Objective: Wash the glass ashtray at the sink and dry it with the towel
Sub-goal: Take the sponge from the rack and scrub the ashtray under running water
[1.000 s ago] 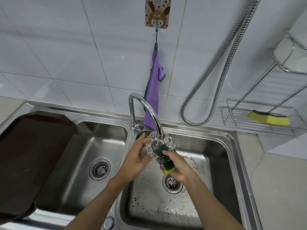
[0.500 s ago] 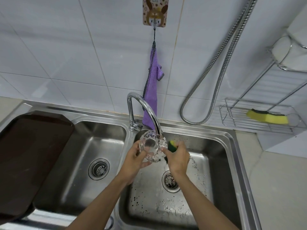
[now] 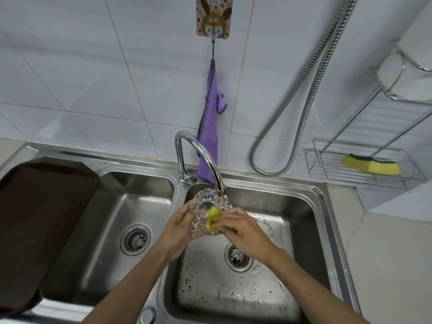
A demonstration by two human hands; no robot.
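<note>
A cut-glass ashtray (image 3: 205,202) is held tilted over the right sink basin (image 3: 301,220), just under the faucet spout (image 3: 203,155). My left hand (image 3: 180,230) grips its left side. My right hand (image 3: 243,230) pinches a yellow sponge (image 3: 213,218) and presses it against the ashtray's right part. A purple towel (image 3: 210,127) hangs from a rabbit-shaped wall hook (image 3: 214,17) behind the faucet.
The left basin (image 3: 112,206) has a drain and is partly covered by a dark brown tray (image 3: 39,220). A metal hose (image 3: 301,97) loops on the tiled wall. A wire rack (image 3: 327,169) at right carries a second yellow sponge (image 3: 371,166).
My right hand brought the sponge from behind the ashtray's right edge onto its face. The ashtray has tilted and turned a little in my left hand.
</note>
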